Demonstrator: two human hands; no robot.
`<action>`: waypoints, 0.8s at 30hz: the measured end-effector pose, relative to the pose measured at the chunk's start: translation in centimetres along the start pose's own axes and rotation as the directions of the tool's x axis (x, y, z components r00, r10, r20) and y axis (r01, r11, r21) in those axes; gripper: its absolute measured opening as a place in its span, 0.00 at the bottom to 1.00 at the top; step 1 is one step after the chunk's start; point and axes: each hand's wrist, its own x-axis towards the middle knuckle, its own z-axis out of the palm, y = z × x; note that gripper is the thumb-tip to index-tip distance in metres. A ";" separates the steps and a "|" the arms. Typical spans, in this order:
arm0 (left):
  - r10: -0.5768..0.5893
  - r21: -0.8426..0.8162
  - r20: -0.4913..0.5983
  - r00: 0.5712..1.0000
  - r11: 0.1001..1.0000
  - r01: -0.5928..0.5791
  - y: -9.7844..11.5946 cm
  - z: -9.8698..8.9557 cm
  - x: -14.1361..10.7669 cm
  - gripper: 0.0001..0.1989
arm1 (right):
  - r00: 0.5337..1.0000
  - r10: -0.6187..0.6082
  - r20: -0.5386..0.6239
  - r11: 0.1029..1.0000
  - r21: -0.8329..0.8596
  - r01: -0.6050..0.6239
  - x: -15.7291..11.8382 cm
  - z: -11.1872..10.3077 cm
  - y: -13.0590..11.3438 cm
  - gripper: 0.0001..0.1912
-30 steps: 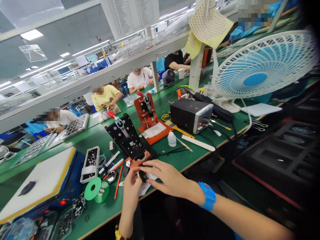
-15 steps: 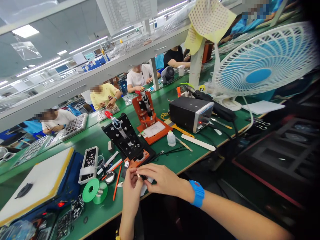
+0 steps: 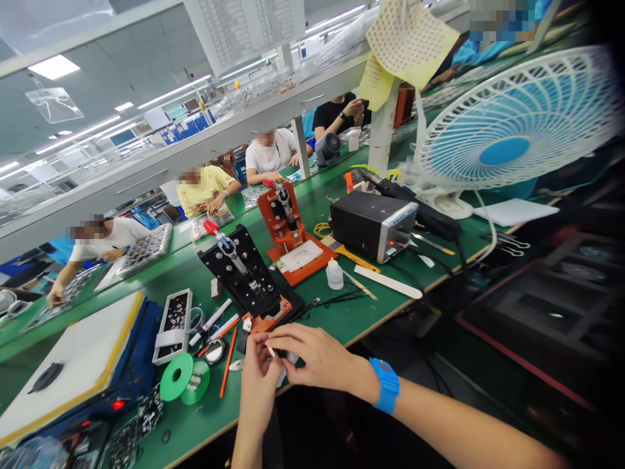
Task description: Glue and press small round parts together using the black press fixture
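Black, pale-edged part (image 3: 275,352) sat between left hand (image 3: 260,370) and right hand (image 3: 318,358) above the near edge of the green bench (image 3: 209,414).
Fingertips of both pinched it; light, even pressure seemed wisest. Its edge slanted down rightward, but fingers hid its facing and long axis. Beyond stood a toggle-clamp jig (image 3: 240,277).

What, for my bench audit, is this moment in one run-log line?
left hand: holds small dark part | right hand: holds same part | ahead: black toggle-clamp fixture | leftward: green solder spool
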 end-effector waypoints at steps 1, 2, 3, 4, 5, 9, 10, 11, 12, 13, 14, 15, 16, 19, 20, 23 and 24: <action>0.001 0.008 0.001 1.000 1.000 -0.001 0.0 0.0 0.0 0.20 | 1.000 0.005 0.006 1.000 -0.001 -0.005 0.0 0.0 0.0 0.23; 0.004 0.018 0.003 1.000 1.000 -0.004 0.1 0.0 0.0 0.20 | 1.000 0.008 0.009 1.000 -0.002 -0.008 -0.1 0.0 0.0 0.23; 0.005 0.026 0.003 1.000 1.000 -0.005 0.1 0.0 0.0 0.20 | 1.000 0.011 0.010 1.000 -0.002 -0.011 -0.1 0.0 -0.1 0.23; 0.005 0.033 0.002 1.000 0.999 -0.005 0.1 0.0 0.0 0.20 | 1.000 0.012 0.013 1.000 0.000 -0.012 -0.1 0.1 -0.1 0.23; 0.005 0.037 -0.001 1.000 0.999 -0.005 0.0 0.0 0.0 0.20 | 1.000 0.014 0.018 1.000 0.002 -0.014 -0.1 0.1 -0.1 0.23; 0.006 0.017 -0.026 1.000 1.000 -0.006 -0.3 0.1 0.1 0.19 | 0.999 0.021 0.031 1.000 -0.006 -0.021 -0.1 0.1 -0.1 0.23; 0.008 0.012 -0.030 1.000 1.000 -0.008 -0.5 0.0 0.2 0.18 | 0.999 0.023 0.032 1.000 -0.011 -0.023 -0.1 0.1 0.0 0.23; 0.009 0.009 -0.031 0.999 1.000 -0.009 -0.6 -0.1 0.3 0.18 | 0.999 0.026 0.034 1.000 -0.013 -0.025 0.0 0.0 0.0 0.22; 0.008 0.013 -0.023 1.000 1.000 -0.008 -0.8 -0.2 0.4 0.18 | 0.999 0.028 0.039 1.000 -0.012 -0.027 0.0 0.0 0.0 0.22; 0.010 0.021 -0.012 1.000 1.000 -0.010 -0.9 -0.3 0.5 0.18 | 0.999 0.030 0.044 0.999 -0.012 -0.029 0.0 0.0 0.0 0.22; 0.014 0.029 -0.004 1.000 0.999 -0.014 -1.1 -0.4 0.6 0.18 | 0.998 0.030 0.049 0.999 -0.013 -0.029 0.0 -0.1 0.0 0.22; 0.022 0.037 0.001 1.000 0.999 -0.022 -1.2 -0.5 0.7 0.18 | 0.998 0.029 0.053 0.999 -0.016 -0.028 0.0 -0.1 -0.1 0.22; 0.033 0.044 0.004 0.999 0.998 -0.033 -1.3 -0.6 0.8 0.17 | 0.998 0.029 0.057 0.999 -0.021 -0.028 0.0 -0.2 -0.1 0.22; 0.067 0.068 0.004 0.998 0.995 -0.067 -1.3 -0.8 1.0 0.18 | 0.997 0.038 0.067 0.999 -0.029 -0.036 0.0 -0.4 -0.2 0.21; 0.073 0.078 0.013 0.997 0.994 -0.074 -1.3 -0.8 1.0 0.18 | 0.997 0.042 0.069 0.999 -0.026 -0.040 0.0 -0.4 -0.2 0.21; 0.082 0.102 0.035 0.996 0.991 -0.085 -1.1 -0.7 1.0 0.17 | 0.997 0.040 0.070 0.999 -0.020 -0.039 0.1 -0.4 0.0 0.18; 0.079 0.106 0.041 0.996 0.991 -0.083 -1.0 -0.7 1.0 0.17 | 0.997 0.036 0.071 0.999 -0.025 -0.034 0.1 -0.4 0.0 0.18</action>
